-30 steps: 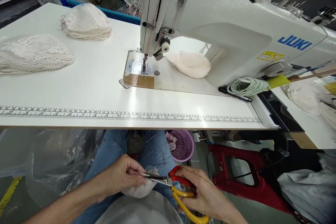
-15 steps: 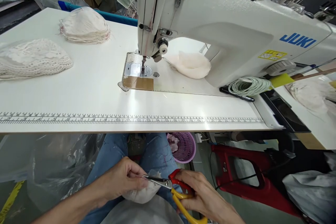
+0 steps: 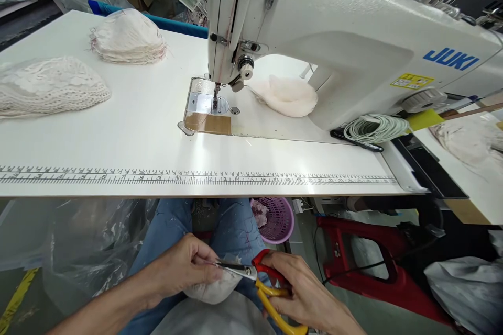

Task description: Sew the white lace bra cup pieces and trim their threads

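Observation:
Over my lap, my left hand [image 3: 196, 267] pinches the edge of a small white, cup-shaped fabric piece [image 3: 216, 289] between thumb and fingers. My right hand [image 3: 302, 288] grips a pair of scissors [image 3: 271, 298] by handles of red and yellow. The scissor blades point left and lie at the fabric's upper edge, with their tips close to my left fingertips. Whether the blades have fabric between them is too small to tell. Part of the fabric is hidden behind my left fingers.
Ahead stands a white sewing machine [image 3: 338, 26] on a table [image 3: 129, 136] with a printed ruler edge. Fabric stacks [image 3: 128, 36] lie left, and a pale cup [image 3: 288, 97] beneath the machine arm. Below are a purple basket [image 3: 281, 220] and a red stool [image 3: 334, 272].
Both hands, the fabric and the scissors stay nearly in place. The scissor handles have shifted very slightly, and the view has moved a little.

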The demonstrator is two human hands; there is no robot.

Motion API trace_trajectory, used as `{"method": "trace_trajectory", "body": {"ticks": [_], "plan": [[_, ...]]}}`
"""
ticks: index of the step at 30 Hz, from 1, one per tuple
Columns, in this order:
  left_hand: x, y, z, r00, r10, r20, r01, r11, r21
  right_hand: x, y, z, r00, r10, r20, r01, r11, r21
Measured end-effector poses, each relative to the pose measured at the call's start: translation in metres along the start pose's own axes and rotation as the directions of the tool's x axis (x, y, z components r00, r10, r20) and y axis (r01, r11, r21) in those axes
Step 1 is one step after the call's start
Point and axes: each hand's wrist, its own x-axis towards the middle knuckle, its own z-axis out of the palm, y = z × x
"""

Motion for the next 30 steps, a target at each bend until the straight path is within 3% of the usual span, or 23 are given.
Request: {"method": "trace_trajectory", "body": {"ticks": [21,26,30], "plan": [[0.001,0.0,0.003,1.0,0.003,0.005,-0.003,1.0,-0.018,-0.001,0.011,0.007,0.992,-0.104,-0.064,0.105,0.995,0.002],[0.003,-0.008,-0.004,0.999,-0.006,-0.037,0.003,0.997,-0.082,-0.004,0.012,-0.001,0.982,-0.011,-0.191,0.019,0.999,0.038],[0.002,-0.009,-0.008,0.999,0.041,0.002,-0.041,0.996,-0.08,-0.007,0.008,-0.017,0.968,0.032,-0.248,-0.015,0.997,0.074]]}}
